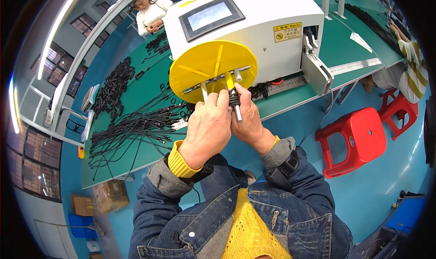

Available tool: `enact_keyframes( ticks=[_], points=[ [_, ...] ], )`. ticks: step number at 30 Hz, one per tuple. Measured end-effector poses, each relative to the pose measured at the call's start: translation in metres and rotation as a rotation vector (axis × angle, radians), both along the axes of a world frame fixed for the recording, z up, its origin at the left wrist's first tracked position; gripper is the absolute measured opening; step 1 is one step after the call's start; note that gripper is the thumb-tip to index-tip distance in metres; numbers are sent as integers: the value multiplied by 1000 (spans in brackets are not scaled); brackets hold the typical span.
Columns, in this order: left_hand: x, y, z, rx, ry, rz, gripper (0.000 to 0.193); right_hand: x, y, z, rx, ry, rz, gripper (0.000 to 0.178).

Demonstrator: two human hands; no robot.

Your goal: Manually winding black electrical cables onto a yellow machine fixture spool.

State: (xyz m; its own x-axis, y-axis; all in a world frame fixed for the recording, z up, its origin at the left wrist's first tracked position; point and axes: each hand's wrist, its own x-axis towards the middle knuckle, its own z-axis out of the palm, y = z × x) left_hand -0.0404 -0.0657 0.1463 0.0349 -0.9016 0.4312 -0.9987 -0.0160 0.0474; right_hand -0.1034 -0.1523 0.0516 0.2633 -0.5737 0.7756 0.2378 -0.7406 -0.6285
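In front of me stands a white winding machine with a yellow disc on its near side. A small coil of black cable sits around a peg at the disc's lower right; the peg's pale metal end sticks out toward me. My right hand is closed round the coil from the right. My left hand is closed against the coil's left side, its fingertips partly hidden. Another metal peg stands out from the disc, just above my left hand.
Loose black cables spread over the green table at left, with a heap of black coils behind. A metal ruler lies along the right edge. Red stools stand at right. Two other people are nearby, one beyond the machine.
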Motion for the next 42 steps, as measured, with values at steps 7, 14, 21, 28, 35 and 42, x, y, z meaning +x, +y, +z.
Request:
enact_keyframes(
  ticks=[7,14,21,28,35,42],
  points=[
    [2,-6,1,20,146,80,23,-1,9,8,176,14,16,33],
    [1,-2,4,48,23,15,13,5,6,2,83,23,-28,31],
    [-7,11,2,41,28,-4,13,-7,30,4,244,0,-36,28],
    [-43,54,-33,144,148,37,14,-55,59,-30,203,182,42,24],
    [-8,69,-116,-53,491,-294,22,-70,78,-81,185,492,212,24],
    [-7,82,-106,955,1878,154,20,-64,76,-81,-55,726,328,19]
  ],
)
